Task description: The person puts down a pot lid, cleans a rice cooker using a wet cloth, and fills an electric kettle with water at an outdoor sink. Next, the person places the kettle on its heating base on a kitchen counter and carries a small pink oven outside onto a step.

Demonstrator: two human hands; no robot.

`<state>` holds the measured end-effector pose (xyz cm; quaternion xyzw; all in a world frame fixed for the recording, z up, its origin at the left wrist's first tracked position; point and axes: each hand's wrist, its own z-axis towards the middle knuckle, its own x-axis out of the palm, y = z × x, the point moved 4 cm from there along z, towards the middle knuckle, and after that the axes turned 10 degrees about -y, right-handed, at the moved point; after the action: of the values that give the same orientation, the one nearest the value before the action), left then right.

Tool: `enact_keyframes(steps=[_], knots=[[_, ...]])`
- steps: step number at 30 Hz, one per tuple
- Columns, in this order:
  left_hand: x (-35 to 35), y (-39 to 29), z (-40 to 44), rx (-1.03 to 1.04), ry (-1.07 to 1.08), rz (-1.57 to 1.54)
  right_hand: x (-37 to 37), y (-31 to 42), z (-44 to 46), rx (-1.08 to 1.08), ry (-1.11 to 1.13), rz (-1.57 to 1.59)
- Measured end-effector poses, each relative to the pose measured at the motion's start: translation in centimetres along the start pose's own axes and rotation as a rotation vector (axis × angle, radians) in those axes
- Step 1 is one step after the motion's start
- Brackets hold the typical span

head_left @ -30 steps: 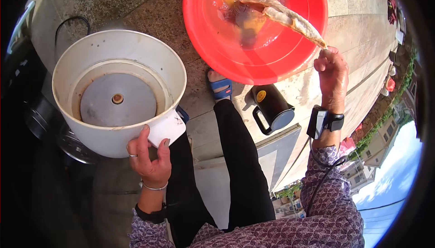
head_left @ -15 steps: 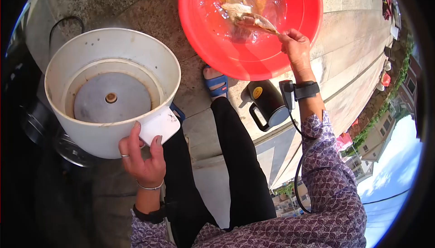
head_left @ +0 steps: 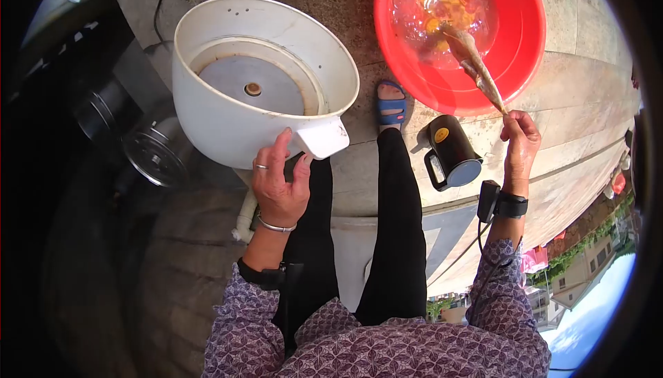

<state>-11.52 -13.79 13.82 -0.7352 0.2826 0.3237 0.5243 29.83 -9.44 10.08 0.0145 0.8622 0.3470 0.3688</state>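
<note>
My left hand (head_left: 280, 184) is at the white side handle (head_left: 323, 139) of a large white cooker body (head_left: 228, 129), fingers and thumb closed about it. The cooker is open at the top and tilted, with a round grey metal plate (head_left: 252, 84) inside. My right hand (head_left: 523, 143) pinches the end of a limp, wet, brownish rag (head_left: 476, 67). The rag stretches over the near rim of a red basin (head_left: 519, 39), its far end over the water. Orange patches show in the bubbly water; I cannot tell what they are.
A black kettle (head_left: 452, 153) lies on the paving just below the basin. My foot in a blue sandal (head_left: 391, 105) is between cooker and basin. Dark pots with a glass lid (head_left: 155, 153) are at the left. A black cord (head_left: 162, 5) curls behind the cooker.
My right hand has drawn the rag up and toward me, largely out of the water. The view has turned, so the cooker and basin appear farther right and higher. My left hand stays at the handle.
</note>
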Motion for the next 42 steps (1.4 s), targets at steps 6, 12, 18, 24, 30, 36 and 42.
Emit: enact_keyframes(steps=[6, 12, 18, 24, 30, 36, 42], knots=[[-2.0, 0.2, 1.0, -0.010, -0.060, 0.036, 0.5, -2.3, -0.7, 0.133, 0.020, -0.074], [-3.4, -0.7, 2.2, -0.012, -0.118, 0.061, -0.2, -2.7, -2.9, 0.170, 0.008, -0.050], [-1.8, -5.3, 2.5, 0.103, -0.090, 0.012, -1.8, -0.6, -4.8, 0.131, 0.025, 0.111], [7.9, -12.2, 2.2, 0.304, 0.188, -0.069, -3.9, 3.9, -6.9, 0.119, 0.046, 0.178], [15.5, -17.3, 2.9, 0.279, 0.248, -0.121, -6.4, 8.7, -9.6, 0.105, 0.098, 0.251], [18.1, -20.3, 3.0, 0.356, 0.187, -0.287, -8.5, 11.4, -9.9, -0.012, 0.129, 0.274], [19.6, -20.3, 2.6, 0.219, 0.165, -0.380, -9.0, 7.0, -5.6, 0.064, -0.147, 0.496]])
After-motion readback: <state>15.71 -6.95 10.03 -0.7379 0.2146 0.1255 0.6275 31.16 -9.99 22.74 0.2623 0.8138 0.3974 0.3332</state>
